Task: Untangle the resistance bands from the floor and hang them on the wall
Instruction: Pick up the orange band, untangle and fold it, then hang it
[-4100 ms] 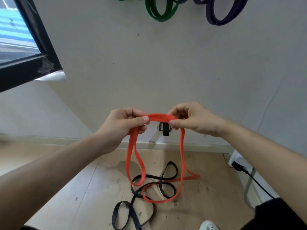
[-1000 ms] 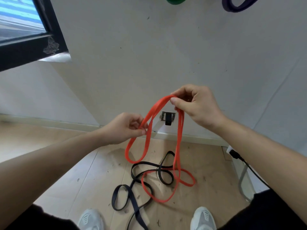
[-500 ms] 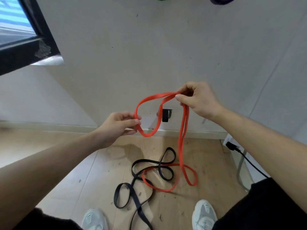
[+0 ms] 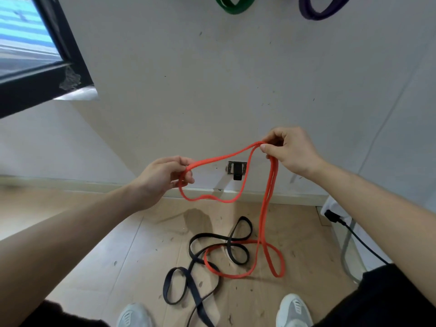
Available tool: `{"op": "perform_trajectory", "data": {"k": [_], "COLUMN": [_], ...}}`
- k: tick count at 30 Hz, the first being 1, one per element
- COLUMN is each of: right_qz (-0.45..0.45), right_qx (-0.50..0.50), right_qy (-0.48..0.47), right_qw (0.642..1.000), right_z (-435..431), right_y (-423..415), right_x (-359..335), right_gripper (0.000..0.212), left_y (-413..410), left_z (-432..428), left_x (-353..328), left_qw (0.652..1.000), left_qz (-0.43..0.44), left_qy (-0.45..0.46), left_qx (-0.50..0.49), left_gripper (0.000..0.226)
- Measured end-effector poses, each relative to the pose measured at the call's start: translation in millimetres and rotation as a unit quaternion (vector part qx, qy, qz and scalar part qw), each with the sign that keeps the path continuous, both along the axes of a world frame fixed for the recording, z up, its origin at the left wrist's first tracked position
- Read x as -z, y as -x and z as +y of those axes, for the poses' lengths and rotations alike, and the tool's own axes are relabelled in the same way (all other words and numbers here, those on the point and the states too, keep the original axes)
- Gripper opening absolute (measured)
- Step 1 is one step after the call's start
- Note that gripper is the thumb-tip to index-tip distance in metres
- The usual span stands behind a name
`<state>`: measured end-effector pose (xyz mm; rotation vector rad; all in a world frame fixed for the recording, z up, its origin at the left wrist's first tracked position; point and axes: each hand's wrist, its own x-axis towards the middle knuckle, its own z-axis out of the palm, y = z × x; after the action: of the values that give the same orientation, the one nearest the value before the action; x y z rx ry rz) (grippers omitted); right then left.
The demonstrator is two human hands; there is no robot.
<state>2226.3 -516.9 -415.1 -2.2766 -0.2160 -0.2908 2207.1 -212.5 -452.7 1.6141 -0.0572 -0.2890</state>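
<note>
Both hands pinch the orange band (image 4: 267, 197): left hand (image 4: 162, 178) low, right hand (image 4: 289, 151) high. Its tail loops through the black band (image 4: 212, 253) on the floor (image 4: 118, 244); best lift slowly and shake it free.

The orange band (image 4: 266, 201) and black band (image 4: 212, 244) look like matt rubber; the floor (image 4: 146, 251) is pale scuffed wood, the wall (image 4: 212, 90) matt painted, the bracket (image 4: 236, 168) perhaps metal.

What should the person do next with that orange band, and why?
Probably raise both hands: the left hand and right hand hold the orange band, but its lower loop lies on the floor, crossing the black band, so lifting should draw it free.
</note>
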Motion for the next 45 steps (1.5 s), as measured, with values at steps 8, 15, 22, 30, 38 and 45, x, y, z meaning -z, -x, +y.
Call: {"op": "perform_trajectory", "data": {"k": [8,15,22,30,38,45], "right_qz": [0.006,0.022,0.04,0.055,0.087,0.198], "right_qx": [0.001,-0.051,-0.127,-0.198,-0.231,-0.253], "right_qy": [-0.008,-0.049,-0.087,-0.081,-0.064,0.065], "right_qw": [1.0,0.997,0.987,0.975,0.967,0.945], "right_z": [-0.5,7.9,27.0,40.6,48.4,45.7], "right_y": [0.9,10.2,20.7,31.0,33.7,18.6], "right_x": [-0.8,-6.5,-12.7,-14.7,-11.2,28.0], "right_gripper": [0.002,0.004,0.009,0.01,0.022,0.016], "left_y": [2.3,-9.9,-4.7,22.1,25.4,14.0], "left_z": [5.6,15.8,0.5,-41.7,-44.9,-28.3], "left_x": [6.5,20.1,10.4,-20.4,-28.3,-47.9], "left_qw": [0.967,0.876,0.856,0.974,0.963,0.966], "left_qz": [-0.159,-0.211,-0.133,-0.155,-0.213,-0.247], "left_qy": [-0.198,-0.431,-0.482,-0.115,-0.149,-0.063], "left_qx": [0.021,0.049,0.132,0.12,0.066,-0.047], "left_gripper": [0.014,0.018,0.043,0.039,0.009,0.007]}}
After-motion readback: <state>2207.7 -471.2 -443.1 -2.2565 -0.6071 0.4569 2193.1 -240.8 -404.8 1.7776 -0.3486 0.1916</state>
